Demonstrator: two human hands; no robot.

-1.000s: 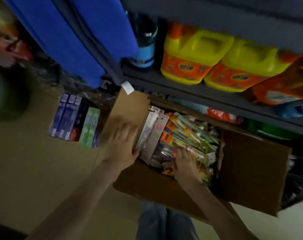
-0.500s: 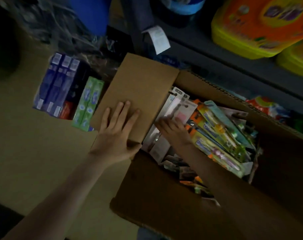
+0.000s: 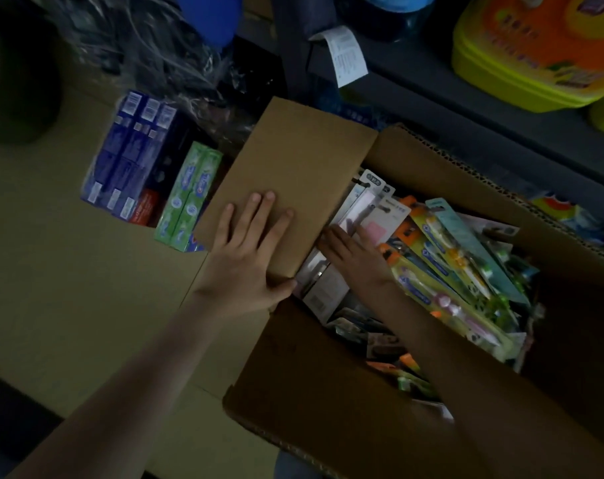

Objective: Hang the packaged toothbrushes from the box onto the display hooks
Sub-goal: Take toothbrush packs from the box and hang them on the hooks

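Packaged toothbrushes [image 3: 442, 257] lie heaped in the open cardboard box [image 3: 328, 392] on the floor [image 3: 69, 288]. My right grip [image 3: 357, 261] rests released, fingers straight on the pale packs. My left grip [image 3: 248, 261], also released, presses flat on the box flap [image 3: 293, 153]. Toothpaste cartons [image 3: 145, 174] lie just beside the flap

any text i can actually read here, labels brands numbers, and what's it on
None reads clearly.
White tag: fine print, too small.
Blue toothpaste boxes: print blurred.
Green toothpaste boxes: logo blurred.
Yellow jug: label characters blurred.
Toothbrush packs: print too small.
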